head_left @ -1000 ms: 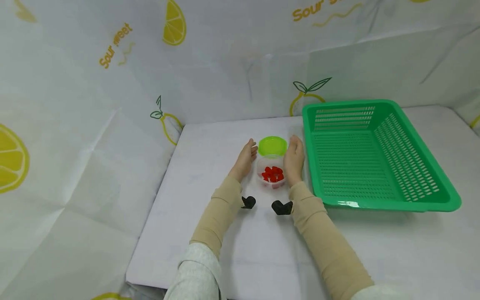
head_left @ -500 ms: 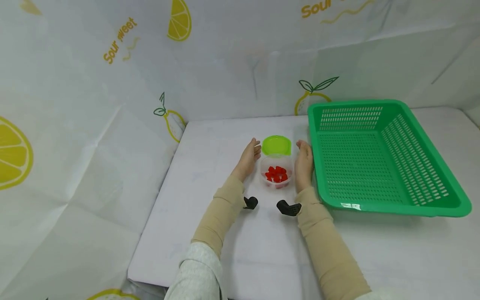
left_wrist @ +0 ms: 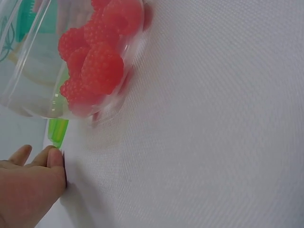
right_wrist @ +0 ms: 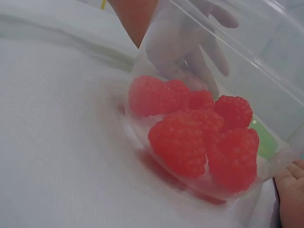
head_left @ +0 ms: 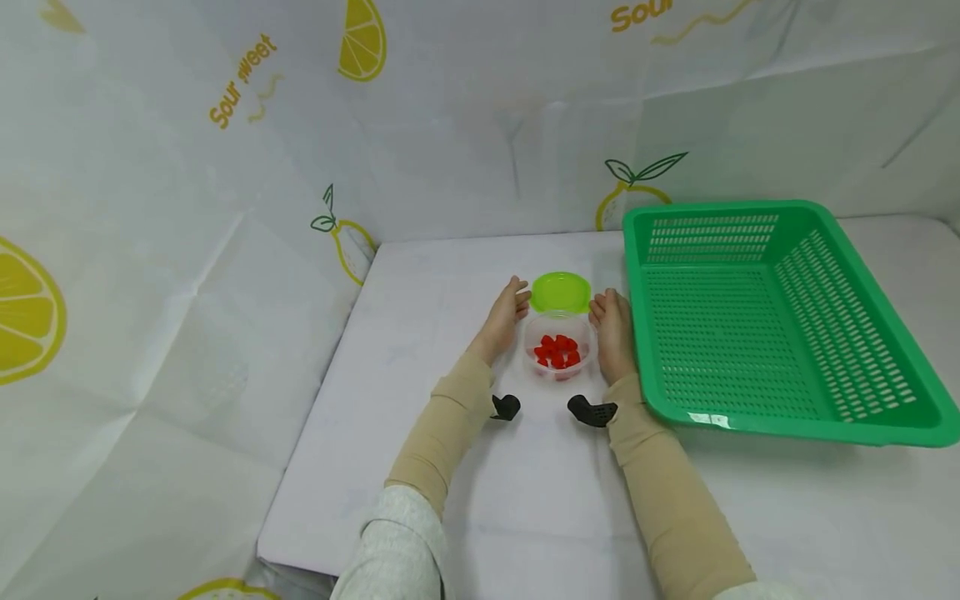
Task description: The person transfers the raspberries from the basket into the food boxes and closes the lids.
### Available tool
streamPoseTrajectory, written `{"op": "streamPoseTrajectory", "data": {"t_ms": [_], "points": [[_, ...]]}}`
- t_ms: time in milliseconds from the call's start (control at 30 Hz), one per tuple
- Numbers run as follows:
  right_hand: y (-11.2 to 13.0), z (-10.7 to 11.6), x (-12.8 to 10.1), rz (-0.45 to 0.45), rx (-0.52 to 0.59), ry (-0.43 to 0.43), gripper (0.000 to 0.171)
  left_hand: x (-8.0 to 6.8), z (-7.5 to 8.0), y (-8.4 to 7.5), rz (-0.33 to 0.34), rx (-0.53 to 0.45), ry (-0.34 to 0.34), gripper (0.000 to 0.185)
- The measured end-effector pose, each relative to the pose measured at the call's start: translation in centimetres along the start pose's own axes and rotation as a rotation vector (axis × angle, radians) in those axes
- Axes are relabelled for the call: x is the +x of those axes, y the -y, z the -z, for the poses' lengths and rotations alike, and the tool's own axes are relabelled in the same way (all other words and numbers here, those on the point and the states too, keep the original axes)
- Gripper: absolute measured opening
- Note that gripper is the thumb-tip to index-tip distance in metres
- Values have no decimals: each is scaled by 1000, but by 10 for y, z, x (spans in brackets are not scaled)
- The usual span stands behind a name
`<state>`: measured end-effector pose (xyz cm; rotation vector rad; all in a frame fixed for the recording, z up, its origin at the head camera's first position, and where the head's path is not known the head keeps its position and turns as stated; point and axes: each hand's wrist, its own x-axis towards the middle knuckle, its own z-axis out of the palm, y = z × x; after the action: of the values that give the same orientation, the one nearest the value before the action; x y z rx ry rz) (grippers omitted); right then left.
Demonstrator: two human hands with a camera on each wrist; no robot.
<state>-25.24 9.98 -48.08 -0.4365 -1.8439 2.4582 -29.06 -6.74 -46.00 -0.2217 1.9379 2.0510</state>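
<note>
A clear plastic tub (head_left: 529,332) holds several red raspberries (head_left: 557,351) and stands on the white table. Behind it lies a lime-green lid (head_left: 561,293). My left hand (head_left: 504,321) is on the left of both, fingers stretched forward; in the left wrist view its fingertips are right at the edge of the green lid (left_wrist: 57,130). On the other side, my right hand (head_left: 613,337) has its slightly bent fingers at the lid's right edge. Through the tub wall the right wrist view shows the left hand (right_wrist: 180,52) with spread fingers. Neither hand grips anything.
A large green plastic basket (head_left: 637,317) stands close beside my right hand, covering much of the table's right side. Black wrist cameras (head_left: 592,412) jut inward from both wrists. A lemon-print sheet (head_left: 465,167) rises behind the table.
My right hand has moved away from the tub's side toward the basket, and its fingers now bend in at the lid. The left hand has come slightly closer to the lid.
</note>
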Motion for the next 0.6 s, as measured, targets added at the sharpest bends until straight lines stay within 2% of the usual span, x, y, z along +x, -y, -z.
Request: {"op": "streamPoseTrajectory", "data": {"t_ms": [67, 233, 333, 500, 600], "points": [[-1, -1, 1, 0, 19, -2, 58, 0, 1, 0, 0, 2, 3, 57], [0, -3, 1, -22, 181, -6, 54, 0, 2, 1, 10, -3, -3, 58], [2, -5, 1, -29, 237, -29, 49, -1, 2, 0, 16, 5, -2, 59], [4, -8, -1, -15, 142, -38, 42, -3, 0, 0, 28, 52, 13, 60], [4, -9, -2, -47, 62, -14, 42, -3, -1, 0, 29, 61, 11, 60]]}}
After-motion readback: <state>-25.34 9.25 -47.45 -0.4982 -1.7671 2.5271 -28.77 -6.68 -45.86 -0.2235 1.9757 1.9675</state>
